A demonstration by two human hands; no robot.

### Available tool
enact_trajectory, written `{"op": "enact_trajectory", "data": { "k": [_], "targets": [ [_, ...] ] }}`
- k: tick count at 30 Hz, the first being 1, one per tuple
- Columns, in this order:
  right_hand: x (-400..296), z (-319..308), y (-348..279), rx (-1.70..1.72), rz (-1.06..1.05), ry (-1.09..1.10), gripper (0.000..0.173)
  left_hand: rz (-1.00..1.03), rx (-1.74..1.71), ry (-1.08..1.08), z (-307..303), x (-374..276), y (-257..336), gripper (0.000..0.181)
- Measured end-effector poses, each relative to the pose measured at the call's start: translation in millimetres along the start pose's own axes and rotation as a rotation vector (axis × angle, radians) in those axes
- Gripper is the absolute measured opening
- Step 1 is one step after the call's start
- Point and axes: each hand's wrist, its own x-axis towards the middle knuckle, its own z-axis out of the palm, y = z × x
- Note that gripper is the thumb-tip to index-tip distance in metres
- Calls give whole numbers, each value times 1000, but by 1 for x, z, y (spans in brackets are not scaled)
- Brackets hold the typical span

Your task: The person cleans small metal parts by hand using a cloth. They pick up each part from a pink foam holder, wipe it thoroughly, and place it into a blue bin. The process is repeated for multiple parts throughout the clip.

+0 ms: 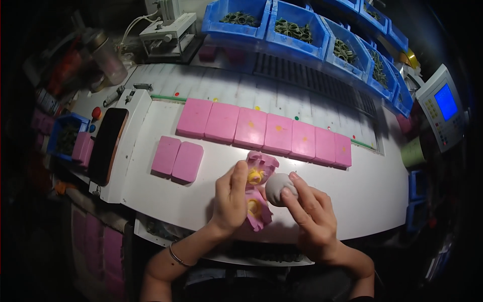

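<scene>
My left hand (231,200), a thin bangle on its wrist, holds a spread-open pink rubber mould over the white worktop. Its upper half (262,161) has wavy, torn-looking edges and a yellow-stained centre. The lower half (259,221) shows a yellow-rimmed round hollow. Just right of the mould, my right hand (315,215) grips a smooth grey ball (275,188) between thumb and fingers. Creases run across the ball beneath the fingertips; whether it is clay or a filled pouch I cannot tell. My left palm hides part of the mould.
Several pink blocks (251,126) form a row beyond my hands. Two more pink blocks (187,161) stand left. Blue bins (296,32) hold green ring-shaped pieces. A phone (107,145) lies at left beside a red button (96,113). A control panel (439,107) stands right.
</scene>
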Motion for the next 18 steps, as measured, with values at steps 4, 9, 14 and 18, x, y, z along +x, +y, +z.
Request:
{"op": "enact_trajectory", "data": {
  "k": [4, 9, 14, 18],
  "targets": [
    [-1, -6, -11, 43, -9, -397, 59, 288, 118, 46, 3, -4, -4, 47],
    [-2, -15, -13, 106, 117, -374, 63, 391, 361, 44, 1, -3, -1, 56],
    [-3, -6, -20, 105, 73, -423, 65, 424, 281, 29, 1, -2, -3, 54],
    [-1, -12, -16, 219, 157, -392, 70, 402, 255, 64, 1, -3, 5, 52]
  ]
}}
